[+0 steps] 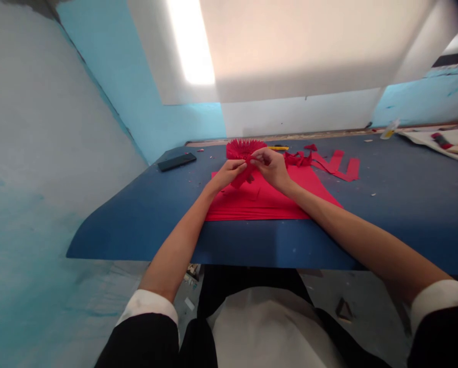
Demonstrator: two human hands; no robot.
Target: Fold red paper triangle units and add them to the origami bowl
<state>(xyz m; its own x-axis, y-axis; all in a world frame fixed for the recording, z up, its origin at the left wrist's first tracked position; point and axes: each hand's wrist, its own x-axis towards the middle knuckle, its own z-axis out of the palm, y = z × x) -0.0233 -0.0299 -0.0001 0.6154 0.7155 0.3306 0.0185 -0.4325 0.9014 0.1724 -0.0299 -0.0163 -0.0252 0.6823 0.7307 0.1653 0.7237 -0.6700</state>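
Observation:
A red paper strip (239, 180) is held between my two hands above a stack of red sheets (274, 202). My left hand (231, 171) pinches the strip from the left, fingers closed. From the right, my right hand (270, 164) grips its upper part between thumb and forefinger. Just behind the hands rises a round red fringed piece (242, 147), partly covered by them. Whether the strip is joined to the fringed piece cannot be made out.
A dark phone (177, 162) lies at the left. Behind the stack are a yellow cutter (278, 147) and crumpled red scraps (298, 159). Red strips (338, 166) lie to the right. A small glue bottle (390, 129) is at the back right.

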